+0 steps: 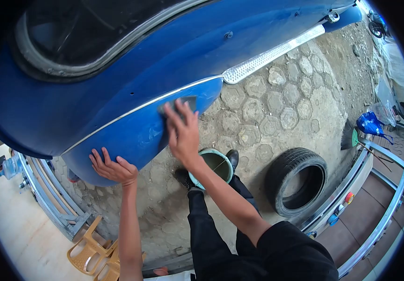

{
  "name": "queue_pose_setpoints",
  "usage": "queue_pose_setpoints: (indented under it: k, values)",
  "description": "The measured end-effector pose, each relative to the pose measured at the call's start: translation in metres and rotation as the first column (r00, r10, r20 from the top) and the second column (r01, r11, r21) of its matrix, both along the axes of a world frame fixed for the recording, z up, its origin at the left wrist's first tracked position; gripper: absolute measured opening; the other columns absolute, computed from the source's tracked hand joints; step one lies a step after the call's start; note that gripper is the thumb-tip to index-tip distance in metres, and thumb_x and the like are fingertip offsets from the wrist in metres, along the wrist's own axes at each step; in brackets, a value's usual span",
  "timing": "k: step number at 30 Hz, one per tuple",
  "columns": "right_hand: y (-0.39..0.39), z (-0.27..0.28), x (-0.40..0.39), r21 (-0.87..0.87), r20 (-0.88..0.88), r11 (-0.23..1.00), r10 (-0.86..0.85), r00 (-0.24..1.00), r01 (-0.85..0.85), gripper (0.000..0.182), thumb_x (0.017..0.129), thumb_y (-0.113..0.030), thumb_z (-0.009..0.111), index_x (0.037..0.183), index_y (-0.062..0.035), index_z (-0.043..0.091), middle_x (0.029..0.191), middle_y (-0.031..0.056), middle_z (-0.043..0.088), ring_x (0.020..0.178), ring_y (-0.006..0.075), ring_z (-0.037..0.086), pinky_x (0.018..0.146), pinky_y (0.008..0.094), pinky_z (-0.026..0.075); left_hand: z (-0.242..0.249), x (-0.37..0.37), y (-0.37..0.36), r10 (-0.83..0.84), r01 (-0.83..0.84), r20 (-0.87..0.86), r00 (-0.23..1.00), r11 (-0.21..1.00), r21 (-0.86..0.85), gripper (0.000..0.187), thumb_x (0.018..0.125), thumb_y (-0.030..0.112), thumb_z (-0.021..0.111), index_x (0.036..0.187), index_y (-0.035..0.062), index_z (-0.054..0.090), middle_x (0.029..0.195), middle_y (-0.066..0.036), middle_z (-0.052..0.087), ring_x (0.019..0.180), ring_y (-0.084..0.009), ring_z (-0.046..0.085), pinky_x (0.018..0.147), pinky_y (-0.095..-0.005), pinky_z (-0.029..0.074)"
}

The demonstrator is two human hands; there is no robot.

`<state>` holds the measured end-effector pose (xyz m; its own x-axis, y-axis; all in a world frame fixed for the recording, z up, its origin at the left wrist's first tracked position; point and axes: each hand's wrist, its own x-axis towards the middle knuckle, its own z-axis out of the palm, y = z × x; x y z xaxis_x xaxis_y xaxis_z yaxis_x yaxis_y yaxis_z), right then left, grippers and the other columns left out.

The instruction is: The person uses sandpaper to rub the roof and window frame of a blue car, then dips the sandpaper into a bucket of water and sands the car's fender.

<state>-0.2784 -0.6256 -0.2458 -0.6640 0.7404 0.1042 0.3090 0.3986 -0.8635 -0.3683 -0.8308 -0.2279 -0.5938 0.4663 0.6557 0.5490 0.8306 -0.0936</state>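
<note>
A blue car's rear-curved fender [150, 133], edged with a pale trim strip [146, 108], fills the space in front of me. My right hand [182, 131] presses a dark grey sheet of sandpaper [190, 101] flat against the fender, just below the trim; the fingers are slightly blurred. Farther left, my left hand [113, 167] lies on the fender's lower part with its fingers spread and nothing in them. Pale wet-looking smears show on the paint near the right hand. Between my feet stands a green bucket [194, 180] with murky liquid inside.
A loose tyre [277, 187] lies on the hexagonal paving [270, 126] to the right. The metal running board [281, 50] extends from the fender. A broom [350, 137] and blue plastic bag [370, 123] are at far right. Tan plastic chairs [87, 253] and metal frames [47, 201] stand lower left.
</note>
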Motion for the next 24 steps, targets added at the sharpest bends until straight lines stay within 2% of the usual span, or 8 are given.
queue_pose_setpoints:
  k: [2, 5, 6, 9, 12, 16, 20, 24]
  values:
    - [0.014, -0.011, 0.005, 0.147, 0.012, 0.986, 0.082, 0.997, -0.083, 0.043, 0.100, -0.017, 0.059, 0.142, -0.0281, 0.061, 0.151, 0.0116, 0.051, 0.139, 0.0385, 0.048, 0.119, 0.0648, 0.025, 0.000, 0.000, 0.001, 0.003, -0.003, 0.011, 1.000, 1.000, -0.004, 0.051, 0.106, 0.028, 0.033, 0.142, -0.0039, 0.051, 0.150, -0.024, 0.047, 0.140, -0.0442, 0.042, 0.116, -0.0567, 0.030]
    - [0.079, -0.053, -0.008, -0.121, -0.027, 0.970, -0.215, 0.976, 0.210, 0.044, 0.097, -0.012, 0.061, 0.140, -0.0250, 0.063, 0.146, 0.0134, 0.056, 0.139, 0.0400, 0.047, 0.120, 0.0582, 0.028, -0.001, 0.001, 0.002, 0.023, -0.023, 0.028, 0.999, 1.000, 0.000, 0.050, 0.106, 0.028, 0.031, 0.141, -0.0008, 0.051, 0.150, -0.024, 0.047, 0.142, -0.0438, 0.041, 0.115, -0.0576, 0.030]
    - [0.080, -0.062, -0.011, -0.172, -0.062, 0.958, -0.242, 0.968, 0.228, 0.045, 0.098, -0.015, 0.059, 0.141, -0.0271, 0.062, 0.150, 0.0126, 0.052, 0.137, 0.0373, 0.051, 0.118, 0.0656, 0.027, -0.002, 0.000, -0.001, 0.016, -0.016, 0.024, 1.000, 1.000, -0.001, 0.050, 0.106, 0.028, 0.031, 0.141, -0.0010, 0.051, 0.150, -0.024, 0.046, 0.142, -0.0439, 0.041, 0.115, -0.0578, 0.030]
    - [0.019, -0.014, 0.013, -0.062, -0.068, 0.996, 0.053, 0.996, -0.057, 0.042, 0.102, -0.013, 0.052, 0.143, -0.0195, 0.060, 0.151, 0.0156, 0.051, 0.136, 0.0377, 0.051, 0.120, 0.0614, 0.025, -0.005, -0.003, -0.002, 0.003, -0.003, 0.009, 1.000, 1.000, -0.003, 0.051, 0.106, 0.029, 0.031, 0.141, -0.0017, 0.051, 0.151, -0.024, 0.046, 0.142, -0.0440, 0.040, 0.115, -0.0581, 0.030]
    - [0.036, -0.036, 0.011, 0.071, -0.048, 0.997, 0.036, 0.998, -0.032, 0.041, 0.105, -0.015, 0.051, 0.145, -0.0176, 0.058, 0.152, 0.0166, 0.049, 0.138, 0.0395, 0.049, 0.120, 0.0592, 0.025, -0.004, -0.003, -0.002, -0.011, 0.011, 0.001, 1.000, 1.000, -0.027, 0.051, 0.107, 0.028, 0.030, 0.141, -0.0032, 0.051, 0.151, -0.025, 0.046, 0.142, -0.0442, 0.040, 0.115, -0.0576, 0.030]
    - [0.072, -0.070, -0.012, -0.337, -0.034, 0.891, -0.336, 0.941, 0.305, 0.044, 0.104, -0.018, 0.053, 0.148, -0.0245, 0.055, 0.154, 0.0149, 0.047, 0.143, 0.0410, 0.043, 0.117, 0.0613, 0.031, 0.001, 0.002, -0.003, -0.008, 0.007, -0.007, 1.000, 0.999, -0.054, 0.050, 0.107, 0.027, 0.031, 0.140, -0.0055, 0.050, 0.151, -0.026, 0.045, 0.141, -0.0443, 0.041, 0.117, -0.0563, 0.031]
    - [0.026, -0.035, 0.026, -0.269, 0.021, 0.963, -0.027, 0.999, 0.032, 0.043, 0.107, -0.024, 0.048, 0.150, -0.0244, 0.053, 0.157, 0.0165, 0.044, 0.142, 0.0409, 0.044, 0.117, 0.0525, 0.036, -0.002, -0.001, -0.003, 0.005, -0.005, -0.006, 1.000, 0.999, -0.036, 0.051, 0.106, 0.028, 0.031, 0.142, -0.0036, 0.050, 0.152, -0.025, 0.045, 0.143, -0.0430, 0.040, 0.117, -0.0561, 0.029]
    - [0.090, -0.069, -0.006, -0.367, -0.003, 0.906, -0.229, 0.973, 0.212, 0.045, 0.109, -0.027, 0.045, 0.153, -0.0204, 0.049, 0.159, 0.0175, 0.041, 0.147, 0.0410, 0.038, 0.118, 0.0449, 0.036, -0.006, -0.003, -0.006, -0.010, 0.009, -0.016, 1.000, 0.998, -0.058, 0.051, 0.106, 0.027, 0.032, 0.141, -0.0053, 0.049, 0.152, -0.025, 0.045, 0.143, -0.0426, 0.039, 0.118, -0.0554, 0.029]
